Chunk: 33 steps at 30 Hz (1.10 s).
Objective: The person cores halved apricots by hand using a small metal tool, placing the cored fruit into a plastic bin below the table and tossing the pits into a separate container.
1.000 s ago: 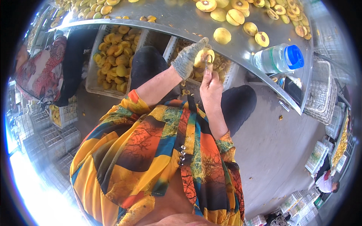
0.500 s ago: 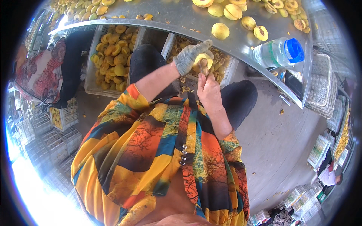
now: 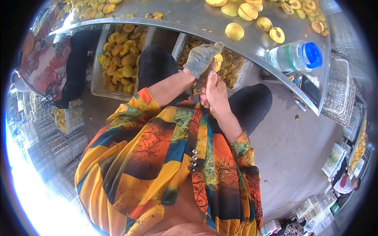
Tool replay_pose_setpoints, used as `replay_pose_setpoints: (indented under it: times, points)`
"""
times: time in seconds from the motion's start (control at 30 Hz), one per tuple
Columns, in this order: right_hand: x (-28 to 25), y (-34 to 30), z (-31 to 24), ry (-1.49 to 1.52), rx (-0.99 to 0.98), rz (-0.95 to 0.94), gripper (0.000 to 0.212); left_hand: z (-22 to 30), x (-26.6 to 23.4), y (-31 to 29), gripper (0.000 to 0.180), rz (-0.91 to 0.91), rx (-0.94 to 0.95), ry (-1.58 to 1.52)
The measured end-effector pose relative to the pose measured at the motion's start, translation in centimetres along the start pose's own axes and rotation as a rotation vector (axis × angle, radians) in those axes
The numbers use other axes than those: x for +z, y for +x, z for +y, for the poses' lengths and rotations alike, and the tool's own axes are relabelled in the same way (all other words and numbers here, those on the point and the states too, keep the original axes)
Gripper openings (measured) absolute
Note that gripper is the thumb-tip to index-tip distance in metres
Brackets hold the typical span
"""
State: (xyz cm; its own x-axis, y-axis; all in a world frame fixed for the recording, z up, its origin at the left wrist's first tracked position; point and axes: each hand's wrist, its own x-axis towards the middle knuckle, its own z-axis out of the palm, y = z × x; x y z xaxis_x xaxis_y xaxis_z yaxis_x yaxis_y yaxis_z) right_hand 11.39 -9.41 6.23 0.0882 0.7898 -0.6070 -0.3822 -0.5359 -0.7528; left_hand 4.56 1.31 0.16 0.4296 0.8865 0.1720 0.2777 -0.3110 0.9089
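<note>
My left hand (image 3: 201, 59), in a grey knit glove, is closed round a yellow peach half (image 3: 218, 61), which is turned nearly edge-on. Just below it, my bare right hand (image 3: 215, 93) is closed with the thumb pointing up at the fruit. Its fingers wrap a thin pitting tool, mostly hidden by the hand. Both hands meet over a white crate (image 3: 243, 74) of pits and fruit pieces between my knees, in front of the metal table's edge.
Whole and halved peaches (image 3: 234, 31) lie on the metal table (image 3: 177, 13). A clear jar with a blue lid (image 3: 312, 55) stands at its right corner. Left of my knee sits a crate of peach halves (image 3: 122, 59). Another person's patterned sleeve (image 3: 47, 67) shows at far left.
The peach half has turned from facing up to nearly edge-on. My right hand has rolled, its thumb now upright, and the tool tip no longer shows clearly. The view shifted slightly.
</note>
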Motion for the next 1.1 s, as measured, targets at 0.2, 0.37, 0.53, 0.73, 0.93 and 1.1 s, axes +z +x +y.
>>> replay_pose_setpoints:
  times: [0.2, 0.37, 0.53, 0.73, 0.93, 1.1]
  points:
    - [0.5, -0.4, -0.5, 0.058, 0.144, -0.015, 0.039, 1.4, -1.0, 0.7, 0.022, -0.125, 0.379, 0.671]
    - [0.2, -0.4, -0.3, 0.199, 0.245, -0.061, 0.042, -0.1, 0.0, 0.9, 0.025, -0.23, -0.262, -0.159]
    - [-0.3, -0.1, 0.1, 0.424, 0.335, -0.259, 0.046, -1.1, -0.4, 0.5, 0.026, -0.304, -0.384, -0.64]
    - [-1.2, 1.9, 1.4, 0.7, 0.285, -0.636, 0.049, 0.9, -1.7, 1.0, 0.025, -0.162, -0.628, -0.945]
    - [-2.9, 4.3, 1.4, 0.32, 0.337, -0.287, 0.04, -1.4, -13.2, 0.7, 0.028, 0.579, -0.653, -0.855]
    - [-3.3, 5.8, 4.9, -0.268, 0.265, -0.13, 0.028, -3.7, -20.0, 2.3, 0.023, 0.44, -0.346, 0.982]
